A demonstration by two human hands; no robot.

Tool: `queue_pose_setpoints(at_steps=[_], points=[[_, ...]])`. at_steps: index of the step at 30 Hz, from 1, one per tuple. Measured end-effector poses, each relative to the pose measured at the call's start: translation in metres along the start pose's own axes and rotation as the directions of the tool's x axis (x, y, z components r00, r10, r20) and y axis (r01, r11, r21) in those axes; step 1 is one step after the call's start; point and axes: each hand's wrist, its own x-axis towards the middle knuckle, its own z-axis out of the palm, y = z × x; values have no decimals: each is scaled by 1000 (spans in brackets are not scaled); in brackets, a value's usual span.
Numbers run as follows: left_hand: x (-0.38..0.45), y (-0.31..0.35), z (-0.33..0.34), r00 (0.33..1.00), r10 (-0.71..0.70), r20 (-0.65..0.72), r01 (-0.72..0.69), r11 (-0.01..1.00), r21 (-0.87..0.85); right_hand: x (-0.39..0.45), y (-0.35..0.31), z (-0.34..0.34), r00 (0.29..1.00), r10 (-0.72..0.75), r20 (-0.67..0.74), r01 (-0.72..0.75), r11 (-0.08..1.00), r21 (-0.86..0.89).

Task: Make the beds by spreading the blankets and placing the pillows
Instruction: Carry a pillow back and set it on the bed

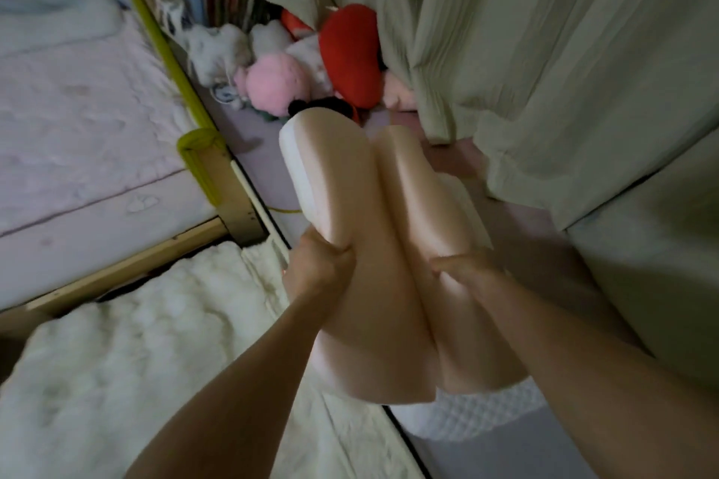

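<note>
Head view: both hands, left hand (317, 268) and right hand (465, 270), grip a smooth contoured pillow (373, 253).

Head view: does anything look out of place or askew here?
Mostly the green blanket: it hangs bunched in folds on the right, not spread. Plush toys lie heaped beyond the bed rail. The peach contour pillow is gripped by the left hand and right hand, not yet placed.

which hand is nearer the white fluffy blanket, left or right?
Left. The left hand grips the pink pillow at its left edge, right beside the white fluffy blanket. The right hand grips the pillow's other side, farther from the blanket.
</note>
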Motion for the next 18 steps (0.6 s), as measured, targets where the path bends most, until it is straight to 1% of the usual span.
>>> queue_pose_setpoints(at_steps=[2, 3, 4, 6, 8, 9, 10, 11, 12, 14, 15, 18], points=[[-8, -12, -44, 999, -9, -43, 10, 1000, 30, -30, -12, 9, 995, -63, 83, 61, 998, 32], [-14, -22, -73, 996, -14, -86, 18, 999, 45, -52, -22, 18, 988, -101, 118, 99, 995, 24], [-20, -31, -97, 993, -27, -112, 32, 999, 36, -69, -30, 25, 976, -153, 153, 145, 987, 64], [-37, -52, -150, 983, -63, -173, 66, 998, 13, -106, -50, 44, 953, -230, 198, 215, 972, 97], [-57, -71, -194, 969, -95, -228, 90, 995, -31, -145, -67, 63, 931, -297, 211, 285, 955, 88], [-62, -72, -195, 969, -92, -231, 85, 996, -41, -149, -66, 64, 929, -304, 213, 289, 952, 97], [-86, -97, -241, 945, -124, -304, 106, 992, -72, -194, -82, 85, 886, -381, 264, 375, 924, 75], [-101, -107, -261, 935, -121, -333, 101, 992, -77, -213, -87, 98, 874, -396, 280, 399, 916, 52], [-113, -119, -280, 922, -129, -366, 106, 991, -82, -237, -93, 108, 849, -447, 282, 451, 891, 57], [-143, -150, -325, 881, -157, -446, 127, 987, -96, -291, -104, 133, 797, -505, 330, 525, 851, 35], [-169, -180, -361, 844, -187, -502, 150, 982, -114, -338, -108, 154, 760, -538, 365, 577, 816, 2], [-214, -231, -425, 802, -224, -554, 168, 974, -150, -421, -113, 193, 705, -578, 412, 640, 768, -18]])
